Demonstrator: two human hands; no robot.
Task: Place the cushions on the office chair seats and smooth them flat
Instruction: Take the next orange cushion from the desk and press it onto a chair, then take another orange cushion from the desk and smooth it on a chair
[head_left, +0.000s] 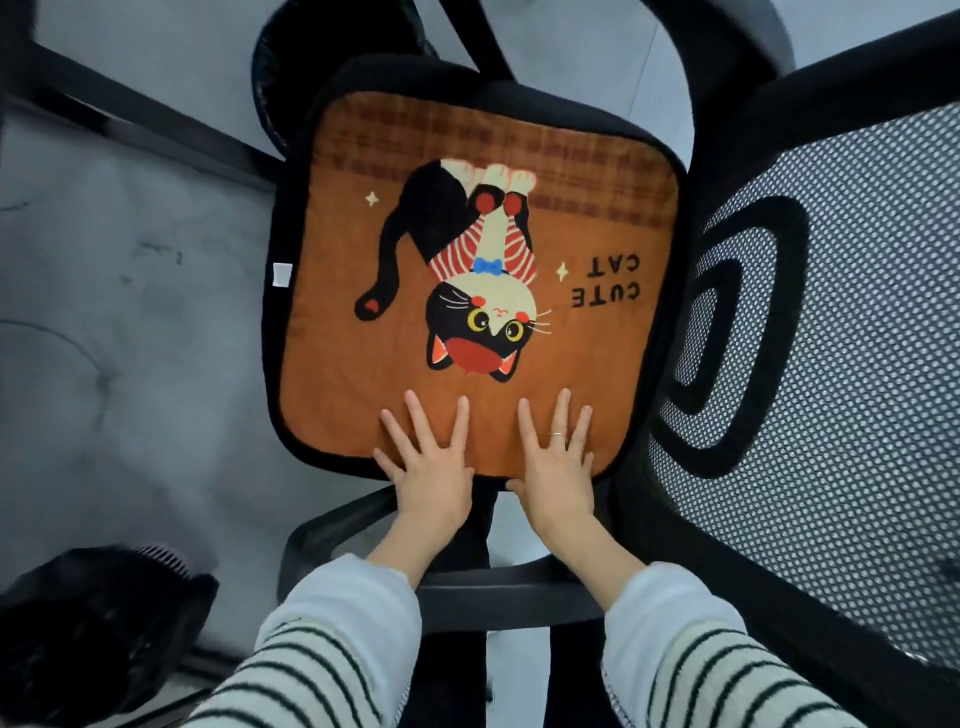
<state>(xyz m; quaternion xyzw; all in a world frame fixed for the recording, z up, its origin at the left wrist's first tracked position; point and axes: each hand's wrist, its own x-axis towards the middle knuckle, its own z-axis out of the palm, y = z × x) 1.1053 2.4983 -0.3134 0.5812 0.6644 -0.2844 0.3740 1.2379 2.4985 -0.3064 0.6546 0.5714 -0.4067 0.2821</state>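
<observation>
An orange square cushion (363, 364) with a black cat picture and the words CUTE CAT lies flat on the black office chair seat (519, 96). The print is upside down from where I stand. My left hand (428, 462) presses on the cushion's near edge with fingers spread and straight. Beside it, my right hand (558, 465) presses the same near edge with spread fingers, a ring on one finger. Both palms overlap the cushion's black border.
The chair's mesh backrest (831, 364) rises at the right. A black armrest (498, 587) crosses under my wrists. Grey floor (130, 312) lies at the left, with a dark bag-like object (93, 634) at the lower left and a dark desk frame bar (140, 130) at the upper left.
</observation>
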